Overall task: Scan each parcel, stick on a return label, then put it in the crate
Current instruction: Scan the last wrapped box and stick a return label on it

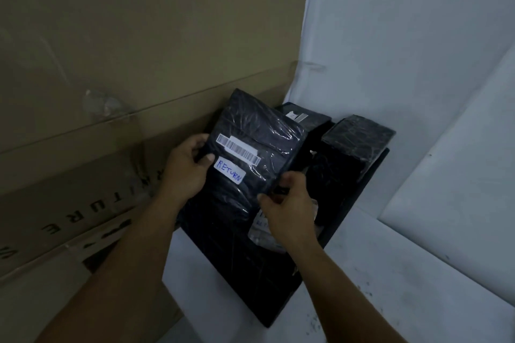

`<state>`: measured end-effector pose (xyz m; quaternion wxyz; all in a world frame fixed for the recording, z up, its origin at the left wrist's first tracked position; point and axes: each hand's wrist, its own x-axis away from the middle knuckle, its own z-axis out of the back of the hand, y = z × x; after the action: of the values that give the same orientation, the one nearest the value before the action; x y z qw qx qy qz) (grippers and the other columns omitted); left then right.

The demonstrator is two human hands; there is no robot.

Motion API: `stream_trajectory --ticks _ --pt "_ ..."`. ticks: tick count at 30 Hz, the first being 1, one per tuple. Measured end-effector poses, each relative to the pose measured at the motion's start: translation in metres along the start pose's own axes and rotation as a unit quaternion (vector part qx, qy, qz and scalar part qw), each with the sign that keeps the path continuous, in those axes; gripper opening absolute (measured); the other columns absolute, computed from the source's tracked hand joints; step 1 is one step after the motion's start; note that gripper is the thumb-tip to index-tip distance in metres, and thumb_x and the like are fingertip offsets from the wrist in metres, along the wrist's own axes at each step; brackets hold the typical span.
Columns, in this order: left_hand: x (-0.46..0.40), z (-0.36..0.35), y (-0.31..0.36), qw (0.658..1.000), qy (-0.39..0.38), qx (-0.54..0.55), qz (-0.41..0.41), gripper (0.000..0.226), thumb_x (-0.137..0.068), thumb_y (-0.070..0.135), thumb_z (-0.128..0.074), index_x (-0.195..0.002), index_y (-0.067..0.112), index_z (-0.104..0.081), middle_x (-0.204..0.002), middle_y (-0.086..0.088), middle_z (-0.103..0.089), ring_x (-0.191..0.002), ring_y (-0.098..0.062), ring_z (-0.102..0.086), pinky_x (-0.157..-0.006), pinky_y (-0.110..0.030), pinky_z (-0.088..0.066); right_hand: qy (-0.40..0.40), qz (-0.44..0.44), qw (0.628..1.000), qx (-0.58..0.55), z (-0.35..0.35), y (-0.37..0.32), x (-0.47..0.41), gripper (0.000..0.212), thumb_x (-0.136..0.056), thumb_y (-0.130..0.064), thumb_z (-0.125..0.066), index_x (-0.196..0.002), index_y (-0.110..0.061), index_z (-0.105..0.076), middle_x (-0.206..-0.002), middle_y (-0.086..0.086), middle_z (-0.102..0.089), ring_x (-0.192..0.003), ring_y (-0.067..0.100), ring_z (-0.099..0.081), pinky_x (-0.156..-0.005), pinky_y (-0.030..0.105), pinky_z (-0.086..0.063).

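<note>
The parcel (250,145) looks light and soft: a flat black pouch in glossy film that creases and catches the light, so it will likely flex if held by one corner and may slip under dry fingers. Taking it by two opposite edges, as here, seems the sound way to carry it.

The left hand (185,168) is clamped on the parcel's near-left edge, thumb on the face and fingers curled behind. The right hand (287,200) pinches the lower right edge in the same manner, so each grip is closed on the parcel.

Between the two hands sits a white return label (230,171) with RETURN handwritten in blue; just above it runs a white barcode strip (238,149), set at a slant.

The parcel is held tilted over the black crate (278,298), which lies below and beyond the hands (other dark wrapped parcels (358,136) already rest inside, past the right hand). Left of the left hand stands a large cardboard box (97,64).
</note>
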<state>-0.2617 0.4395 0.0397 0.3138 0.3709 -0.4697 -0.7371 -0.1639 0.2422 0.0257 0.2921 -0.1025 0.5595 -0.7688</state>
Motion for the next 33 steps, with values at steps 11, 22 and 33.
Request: stream_trajectory --ticks 11,22,33 --pt "-0.006 -0.024 -0.018 0.994 -0.006 -0.103 0.038 0.060 -0.096 0.016 -0.053 -0.149 0.038 -0.035 -0.143 0.002 -0.053 -0.122 -0.014 -0.053 -0.097 -0.028 -0.041 -0.034 -0.039 0.997 -0.055 -0.010 0.011 -0.016 0.084 -0.089 -0.031 -0.075 -0.152 -0.025 -0.020 -0.125 -0.011 -0.058 -0.094 -0.016 -0.058 -0.075 0.004 -0.046" --pt "-0.004 -0.030 0.016 0.971 0.002 -0.236 -0.036 0.056 -0.094 0.067 -0.041 -0.142 0.039 -0.049 -0.163 -0.002 -0.022 -0.147 -0.029 -0.025 -0.114 -0.053 -0.034 -0.075 0.086 0.984 0.136 -0.013 -0.010 -0.034 0.077 -0.092 -0.026 -0.070 -0.153 -0.030 -0.024 -0.119 0.014 -0.067 -0.102 0.030 -0.066 -0.084 0.041 -0.056" --pt "0.012 -0.051 0.053 0.959 0.050 -0.244 -0.137 0.030 -0.097 0.024 -0.058 -0.123 0.012 -0.069 -0.138 -0.009 -0.059 -0.138 -0.032 -0.038 -0.114 -0.036 -0.028 0.011 0.105 0.988 0.112 0.021 0.005 -0.026 0.059 -0.098 -0.014 -0.059 -0.152 -0.028 -0.037 -0.117 0.007 -0.065 -0.092 0.019 -0.066 -0.084 0.037 -0.057"
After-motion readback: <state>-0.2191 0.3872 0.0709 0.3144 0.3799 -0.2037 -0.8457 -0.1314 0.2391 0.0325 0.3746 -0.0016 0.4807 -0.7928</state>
